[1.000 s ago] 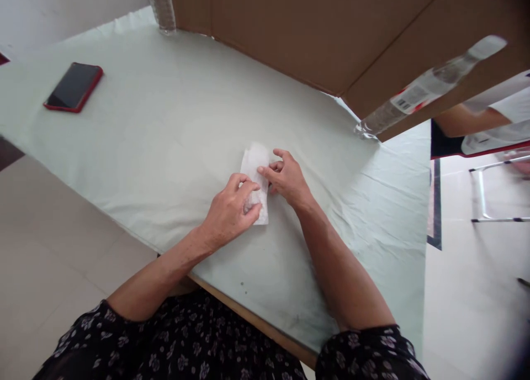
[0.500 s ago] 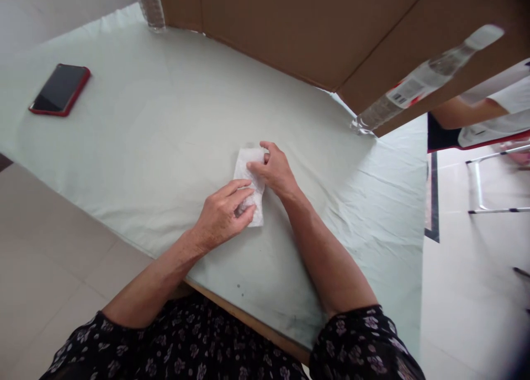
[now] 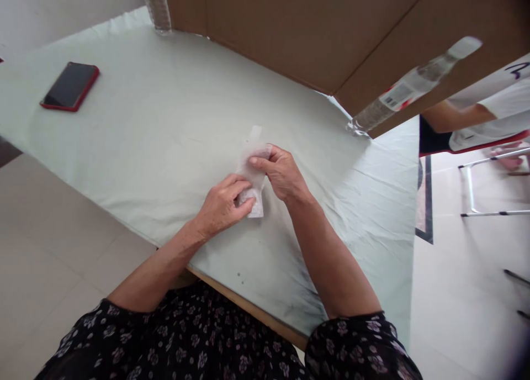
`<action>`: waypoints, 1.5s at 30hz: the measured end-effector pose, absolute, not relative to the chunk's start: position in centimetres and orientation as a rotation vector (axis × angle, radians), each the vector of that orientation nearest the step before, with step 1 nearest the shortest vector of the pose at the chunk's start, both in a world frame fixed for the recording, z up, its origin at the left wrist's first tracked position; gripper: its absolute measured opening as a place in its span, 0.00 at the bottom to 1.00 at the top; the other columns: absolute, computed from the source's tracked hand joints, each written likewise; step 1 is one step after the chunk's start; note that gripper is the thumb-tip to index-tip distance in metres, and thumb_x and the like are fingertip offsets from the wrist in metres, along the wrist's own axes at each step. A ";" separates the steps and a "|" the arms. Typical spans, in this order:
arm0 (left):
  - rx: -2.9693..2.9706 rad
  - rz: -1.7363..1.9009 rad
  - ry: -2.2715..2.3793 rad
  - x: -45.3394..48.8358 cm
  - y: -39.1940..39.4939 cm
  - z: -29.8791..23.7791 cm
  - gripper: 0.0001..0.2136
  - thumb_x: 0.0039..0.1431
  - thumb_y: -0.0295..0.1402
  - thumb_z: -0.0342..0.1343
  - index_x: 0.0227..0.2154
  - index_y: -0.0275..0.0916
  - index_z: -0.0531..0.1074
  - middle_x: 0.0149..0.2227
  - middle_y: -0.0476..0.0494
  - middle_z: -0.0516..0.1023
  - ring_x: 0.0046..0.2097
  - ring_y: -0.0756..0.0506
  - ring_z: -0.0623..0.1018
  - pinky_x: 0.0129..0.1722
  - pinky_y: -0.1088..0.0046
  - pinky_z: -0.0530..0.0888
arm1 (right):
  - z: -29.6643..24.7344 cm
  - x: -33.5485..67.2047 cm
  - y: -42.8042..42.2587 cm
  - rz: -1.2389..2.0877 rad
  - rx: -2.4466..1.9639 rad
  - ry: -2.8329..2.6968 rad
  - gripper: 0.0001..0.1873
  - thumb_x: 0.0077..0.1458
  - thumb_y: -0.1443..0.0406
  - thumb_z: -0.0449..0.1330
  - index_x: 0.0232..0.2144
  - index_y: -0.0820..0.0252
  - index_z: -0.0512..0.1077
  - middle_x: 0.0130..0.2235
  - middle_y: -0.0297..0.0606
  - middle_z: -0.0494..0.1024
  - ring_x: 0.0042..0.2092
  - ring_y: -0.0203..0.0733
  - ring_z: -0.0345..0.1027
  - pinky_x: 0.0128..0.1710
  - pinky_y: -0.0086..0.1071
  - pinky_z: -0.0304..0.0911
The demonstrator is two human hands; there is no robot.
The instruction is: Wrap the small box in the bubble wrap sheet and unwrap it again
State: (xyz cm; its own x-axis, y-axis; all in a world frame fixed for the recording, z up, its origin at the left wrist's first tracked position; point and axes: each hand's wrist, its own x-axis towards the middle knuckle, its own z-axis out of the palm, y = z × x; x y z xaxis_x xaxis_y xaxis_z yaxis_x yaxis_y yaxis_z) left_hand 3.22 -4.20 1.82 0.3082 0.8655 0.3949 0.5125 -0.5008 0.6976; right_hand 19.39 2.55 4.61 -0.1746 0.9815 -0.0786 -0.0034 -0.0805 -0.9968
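A folded white tissue [image 3: 253,173] is held just over the pale green tablecloth [image 3: 165,120], near the table's front edge. My left hand [image 3: 221,205] is closed on its near end, fingers curled over it. My right hand [image 3: 281,172] pinches the far part, thumb and fingers pressed together on the paper. A narrow strip of the tissue sticks up beyond my right fingers.
A red-cased phone [image 3: 70,85] lies at the far left of the table. A large cardboard box [image 3: 314,32] stands at the back, with plastic water bottles [image 3: 408,87] [image 3: 158,7] beside it. Another person's arm [image 3: 455,116] shows at the right, by a metal frame [image 3: 488,186].
The tissue was lying flat under both hands; now my right hand has raised its far end and a narrow strip stands up. My left hand stays on the near end.
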 end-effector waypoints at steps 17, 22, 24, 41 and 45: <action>2.022 1.064 1.500 3.3 -4.6 1.5 0.23 0.56 0.37 0.64 0.52 0.41 0.63 0.56 0.36 0.69 0.58 0.40 0.71 0.53 0.60 0.73 | 5.4 20.2 -5.7 1.053 -1.182 -1.685 0.03 0.58 0.62 0.59 0.34 0.53 0.73 0.44 0.37 0.82 0.47 0.45 0.75 0.51 0.41 0.68; 2.095 0.894 1.447 2.9 -4.4 1.9 0.07 0.57 0.29 0.61 0.35 0.40 0.67 0.52 0.37 0.76 0.55 0.41 0.75 0.54 0.61 0.72 | 3.0 20.1 -7.5 0.875 -1.096 -1.729 0.11 0.55 0.71 0.55 0.37 0.51 0.74 0.49 0.38 0.81 0.55 0.45 0.73 0.59 0.45 0.65; 2.122 0.851 1.392 2.3 -4.3 2.2 0.07 0.56 0.28 0.60 0.34 0.40 0.67 0.48 0.39 0.79 0.53 0.41 0.77 0.55 0.60 0.71 | 2.0 20.1 -7.5 0.824 -1.031 -1.742 0.13 0.56 0.72 0.55 0.38 0.51 0.74 0.49 0.38 0.81 0.56 0.45 0.74 0.59 0.45 0.65; 2.063 0.912 1.191 1.0 -4.6 2.0 0.13 0.53 0.32 0.59 0.43 0.39 0.71 0.45 0.41 0.81 0.44 0.43 0.80 0.46 0.66 0.76 | 0.9 20.7 -6.5 0.531 -0.943 -1.996 0.10 0.61 0.67 0.56 0.41 0.51 0.75 0.54 0.40 0.81 0.59 0.47 0.73 0.63 0.50 0.65; 1.660 0.795 1.296 1.6 -3.6 4.1 0.08 0.49 0.35 0.60 0.31 0.39 0.69 0.28 0.51 0.75 0.27 0.50 0.74 0.29 0.74 0.71 | 2.9 20.8 -4.7 0.858 -1.104 -1.819 0.09 0.61 0.61 0.59 0.43 0.53 0.75 0.45 0.38 0.83 0.47 0.46 0.78 0.51 0.43 0.73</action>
State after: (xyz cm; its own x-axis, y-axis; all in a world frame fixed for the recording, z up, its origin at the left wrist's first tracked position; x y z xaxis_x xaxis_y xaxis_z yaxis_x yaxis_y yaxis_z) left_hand 1.62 -3.58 4.06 0.2570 0.9661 -0.0229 0.4169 -0.0894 0.9045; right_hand 20.78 -4.71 2.87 -0.2766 0.9145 0.2952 0.3539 0.3826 -0.8535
